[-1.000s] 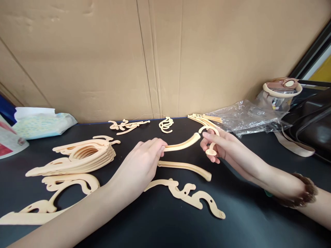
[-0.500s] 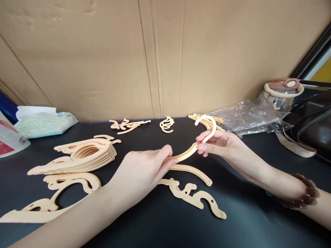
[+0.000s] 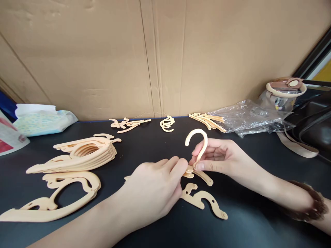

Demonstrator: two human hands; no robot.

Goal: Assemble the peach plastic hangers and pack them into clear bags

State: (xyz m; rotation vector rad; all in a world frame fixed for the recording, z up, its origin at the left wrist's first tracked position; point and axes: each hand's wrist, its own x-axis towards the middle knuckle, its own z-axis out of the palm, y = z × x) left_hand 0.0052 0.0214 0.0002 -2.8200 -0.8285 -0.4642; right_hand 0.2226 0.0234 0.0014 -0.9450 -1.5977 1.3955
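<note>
With the joined hands as the clock's centre and the cardboard wall at twelve, I saw the right hand (image 3: pixel 219 156) pinching the stem of a cream hook (image 3: pixel 206 142) between thumb and fingers, the hook standing upright with its open end curling towards eleven. The left hand (image 3: pixel 155 193) was closed, knuckles up, its bent fingers around a pale piece (image 3: pixel 188 175) at the hook's foot; those fingers hid most of it, so I couldn't tell whether the two were fastened. Just beside the hands, at four o'clock, a curved arm (image 3: pixel 205 179) lay on the black table (image 3: pixel 248 203), and at five some flat S-shaped pieces (image 3: pixel 203 200), partly covered by the left hand. A hanger stack (image 3: pixel 77 155) sat between nine and ten, with a single hanger (image 3: pixel 64 210) nearer eight. Small loose parts (image 3: pixel 129 124) lay towards ten, spare hooks (image 3: pixel 167 123) just short of twelve, spare arms (image 3: pixel 208 121) near half past twelve. Crumpled clear plastic (image 3: pixel 240 115) and a lidded bottle (image 3: pixel 283 94) stretched out around two.
</note>
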